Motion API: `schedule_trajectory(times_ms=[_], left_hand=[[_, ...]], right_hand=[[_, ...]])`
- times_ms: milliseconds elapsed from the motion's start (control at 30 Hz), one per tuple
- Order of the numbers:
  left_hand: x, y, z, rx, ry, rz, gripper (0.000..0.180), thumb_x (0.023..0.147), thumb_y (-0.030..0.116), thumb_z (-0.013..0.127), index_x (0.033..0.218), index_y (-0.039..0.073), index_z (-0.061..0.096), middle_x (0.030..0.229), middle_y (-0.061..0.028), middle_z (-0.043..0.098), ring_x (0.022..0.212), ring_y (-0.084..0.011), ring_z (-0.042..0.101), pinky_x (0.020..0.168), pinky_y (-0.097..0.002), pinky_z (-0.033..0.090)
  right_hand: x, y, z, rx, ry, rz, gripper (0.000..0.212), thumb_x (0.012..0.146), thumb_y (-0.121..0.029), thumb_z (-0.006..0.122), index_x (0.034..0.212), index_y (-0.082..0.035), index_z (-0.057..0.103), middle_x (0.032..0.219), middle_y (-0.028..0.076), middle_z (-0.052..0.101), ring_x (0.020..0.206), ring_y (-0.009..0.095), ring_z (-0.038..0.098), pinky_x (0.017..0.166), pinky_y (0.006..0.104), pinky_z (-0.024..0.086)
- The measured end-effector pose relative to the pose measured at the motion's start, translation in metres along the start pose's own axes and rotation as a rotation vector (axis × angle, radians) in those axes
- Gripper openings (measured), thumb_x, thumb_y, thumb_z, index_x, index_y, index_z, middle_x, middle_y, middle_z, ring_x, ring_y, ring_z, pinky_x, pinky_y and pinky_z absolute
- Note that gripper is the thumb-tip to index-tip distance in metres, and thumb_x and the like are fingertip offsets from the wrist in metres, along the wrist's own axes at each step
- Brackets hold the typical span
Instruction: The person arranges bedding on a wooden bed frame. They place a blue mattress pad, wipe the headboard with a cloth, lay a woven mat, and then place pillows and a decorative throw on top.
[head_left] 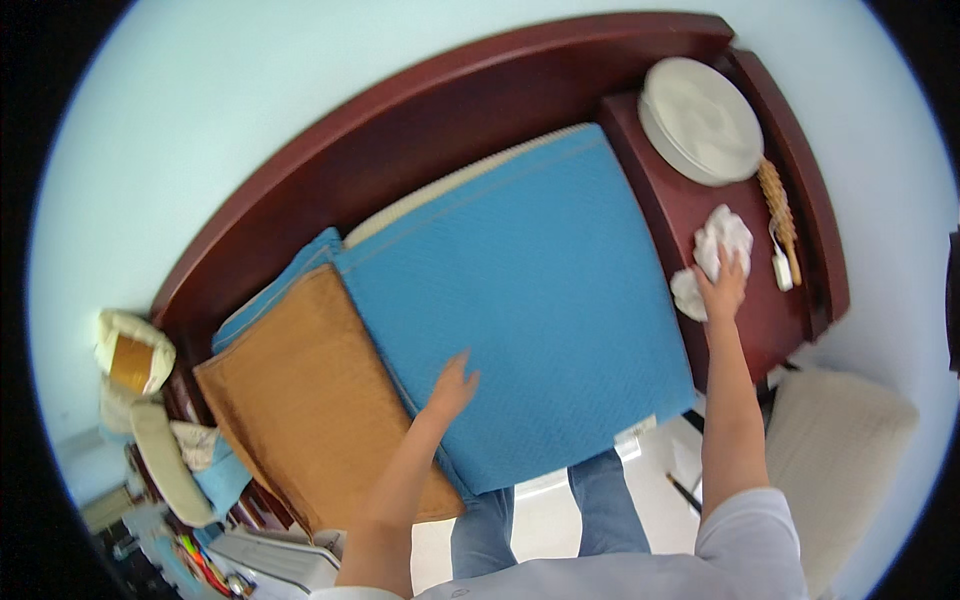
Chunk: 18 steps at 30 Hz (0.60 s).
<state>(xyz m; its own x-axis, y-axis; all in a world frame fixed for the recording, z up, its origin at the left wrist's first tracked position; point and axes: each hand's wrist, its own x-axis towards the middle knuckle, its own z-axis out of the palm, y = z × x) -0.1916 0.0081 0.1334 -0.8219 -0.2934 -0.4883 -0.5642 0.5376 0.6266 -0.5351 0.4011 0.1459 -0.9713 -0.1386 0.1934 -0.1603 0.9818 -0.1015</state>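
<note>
My right hand (725,288) is on a crumpled white cloth (722,242) lying on the flat dark-red wooden armrest (765,310) at the right. Its fingers and thumb are spread round the bunched cloth, and a smaller white part shows left of the wrist. Over the blue seat cushion (520,300) is my left hand (455,388), holding nothing, fingers apart and slightly blurred. Whether it touches the cushion I cannot tell. Left of that hand, a folded brown cover (310,400) overlaps the cushion's edge.
A round white container (700,120) stands at the armrest's far end. Beside it lie a knobbly wooden stick (778,205) and a small white object (782,270). The curved wooden backrest (450,90) runs behind. A beige padded seat (840,450) is at the lower right, assorted clutter (205,565) lower left.
</note>
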Motion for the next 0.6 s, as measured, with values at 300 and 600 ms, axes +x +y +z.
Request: schedule_trajectory(times_ms=[300,600], left_hand=[[0.165,0.122,-0.153,0.620,0.576,0.386,0.063,0.081,0.009,0.058,0.138,0.001,0.031,0.141,-0.0242,0.029,0.131,-0.0393,0.028,0.108,-0.0479,0.023],[0.319,0.285,-0.203,1.052,0.674,0.558,0.074,0.082,0.028,0.063,0.142,0.007,0.025,0.146,-0.0153,0.028,0.135,-0.0320,0.026,0.110,-0.0462,0.020]], right_hand=[[0.010,-0.014,-0.008,-0.040,-0.138,-0.075,0.068,0.068,-0.020,0.070,0.132,-0.025,0.046,0.137,0.012,0.038,0.116,0.038,0.041,0.094,0.0489,0.038],[0.015,0.002,0.006,-0.004,-0.109,-0.001,0.071,0.064,-0.021,0.073,0.130,-0.027,0.047,0.137,0.007,0.038,0.120,0.035,0.035,0.099,0.0496,0.029]])
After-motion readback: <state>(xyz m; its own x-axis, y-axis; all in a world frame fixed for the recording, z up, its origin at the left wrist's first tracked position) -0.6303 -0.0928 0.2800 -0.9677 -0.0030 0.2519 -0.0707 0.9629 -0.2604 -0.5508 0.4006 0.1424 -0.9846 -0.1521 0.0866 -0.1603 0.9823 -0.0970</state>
